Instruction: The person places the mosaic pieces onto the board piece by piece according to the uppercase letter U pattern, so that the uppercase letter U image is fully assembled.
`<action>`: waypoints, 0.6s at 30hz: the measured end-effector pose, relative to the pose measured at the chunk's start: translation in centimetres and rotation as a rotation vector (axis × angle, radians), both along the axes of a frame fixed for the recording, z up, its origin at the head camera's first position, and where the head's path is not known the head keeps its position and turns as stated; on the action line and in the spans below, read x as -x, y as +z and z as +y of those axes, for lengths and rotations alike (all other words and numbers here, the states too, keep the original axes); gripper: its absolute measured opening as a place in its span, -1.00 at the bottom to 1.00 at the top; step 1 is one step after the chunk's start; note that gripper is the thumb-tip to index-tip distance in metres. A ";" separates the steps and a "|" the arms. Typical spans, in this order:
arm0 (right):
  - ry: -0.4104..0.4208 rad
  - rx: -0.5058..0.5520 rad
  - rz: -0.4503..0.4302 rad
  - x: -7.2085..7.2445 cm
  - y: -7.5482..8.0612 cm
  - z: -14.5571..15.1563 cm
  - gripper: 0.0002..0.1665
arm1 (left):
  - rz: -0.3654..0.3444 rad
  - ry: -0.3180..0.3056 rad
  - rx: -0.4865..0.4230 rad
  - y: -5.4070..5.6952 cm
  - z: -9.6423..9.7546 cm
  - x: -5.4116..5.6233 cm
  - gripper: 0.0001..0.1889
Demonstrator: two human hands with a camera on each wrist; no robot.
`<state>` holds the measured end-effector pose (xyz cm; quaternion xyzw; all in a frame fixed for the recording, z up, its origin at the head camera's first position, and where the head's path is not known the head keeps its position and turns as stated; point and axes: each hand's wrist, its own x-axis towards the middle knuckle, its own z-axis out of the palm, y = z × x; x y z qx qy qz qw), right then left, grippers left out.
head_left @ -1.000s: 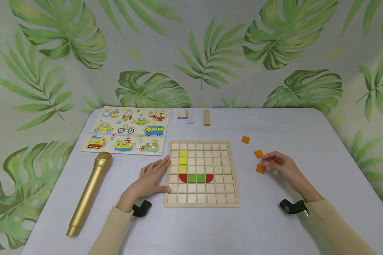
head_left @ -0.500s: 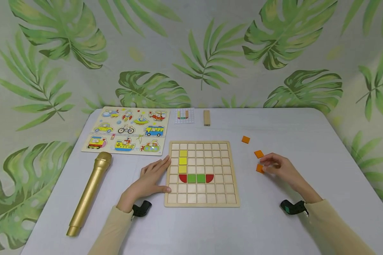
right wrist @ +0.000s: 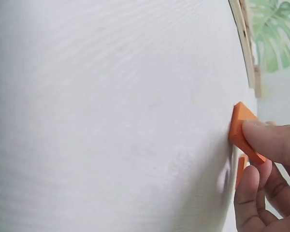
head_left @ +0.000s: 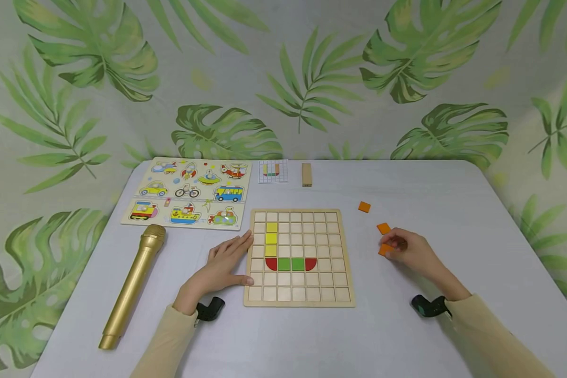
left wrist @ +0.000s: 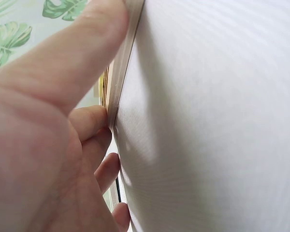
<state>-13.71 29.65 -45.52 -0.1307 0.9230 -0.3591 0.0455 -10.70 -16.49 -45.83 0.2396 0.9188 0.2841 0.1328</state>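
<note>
At the right, my right hand [head_left: 413, 254] pinches an orange square tile [right wrist: 242, 133] between thumb and fingers, low over the tablecloth. A second orange tile [head_left: 383, 228] lies just beyond the fingers, and a third orange tile [head_left: 364, 207] farther back. My left hand [head_left: 227, 265] rests at the left edge of the wooden grid board [head_left: 328, 294], fingers and thumb extended against its rim. On the board stand yellow squares [head_left: 271, 239] in a column, above a row with a red quarter-round [head_left: 271, 264], two green squares [head_left: 290, 264] and another red quarter-round [head_left: 310, 264].
A vehicle puzzle board [head_left: 189, 194] lies at the back left, with a gold microphone [head_left: 132, 289] in front of it. Behind the grid board are a small pattern card [head_left: 273, 171] and a wooden block [head_left: 306, 175]. A leaf-print cloth [head_left: 312, 79] hangs behind the table.
My right hand has come slightly toward the nearest orange tile, and its thumb and fingers have closed on it. The left hand and the board stay in place.
</note>
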 end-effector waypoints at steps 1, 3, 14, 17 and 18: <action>0.002 -0.001 -0.011 0.1 0.1 0.0 -0.72 | 0.003 -0.001 -0.002 0.0 0.0 0.0 0.04; 0.007 0.005 -0.035 0.3 0.4 -0.1 -0.76 | 0.001 0.000 -0.005 0.0 0.0 0.1 0.04; 0.051 0.219 -0.207 1.4 1.4 -1.3 -0.71 | 0.003 -0.012 0.001 -0.2 -0.1 0.2 0.05; 0.068 0.266 -0.228 1.5 1.8 -2.3 -0.66 | -0.001 -0.010 -0.001 -0.2 -0.1 0.2 0.05; 0.071 0.278 -0.235 1.6 1.9 -2.7 -0.66 | -0.003 -0.009 0.000 -0.2 -0.1 0.2 0.05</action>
